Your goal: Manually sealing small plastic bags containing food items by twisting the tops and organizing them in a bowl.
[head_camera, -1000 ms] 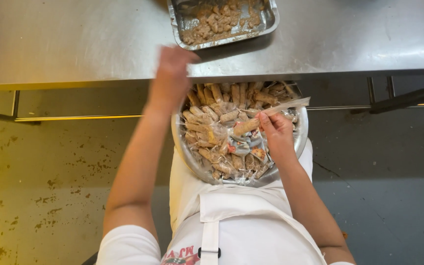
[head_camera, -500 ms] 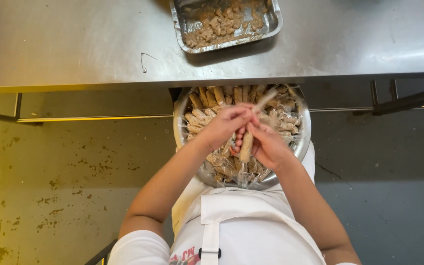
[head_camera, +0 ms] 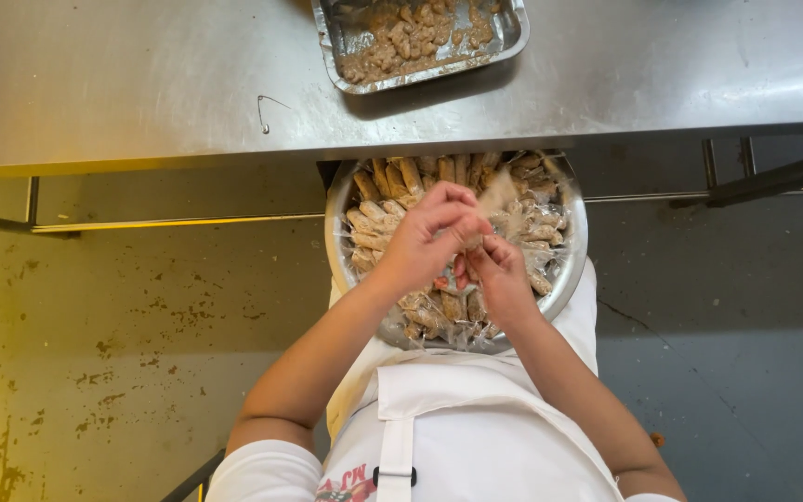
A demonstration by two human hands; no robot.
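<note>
Head view: the left hand [head_camera: 425, 240] and right hand [head_camera: 499, 274] meet over a round metal bowl [head_camera: 571, 265], fingers pinching a clear-wrapped roll [head_camera: 497, 195] between them. Wrapped rolls [head_camera: 392, 181] fill the bowl beneath. Beyond the hands, a foil tray [head_camera: 515, 28] sits on the steel worktop [head_camera: 141, 84].

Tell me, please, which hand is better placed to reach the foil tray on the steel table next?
Probably the left. The left hand sits higher over the bowl, closer to the table edge and more directly below the foil tray; the right hand lies lower, nearer the apron, pinching a clear-wrapped piece.
</note>
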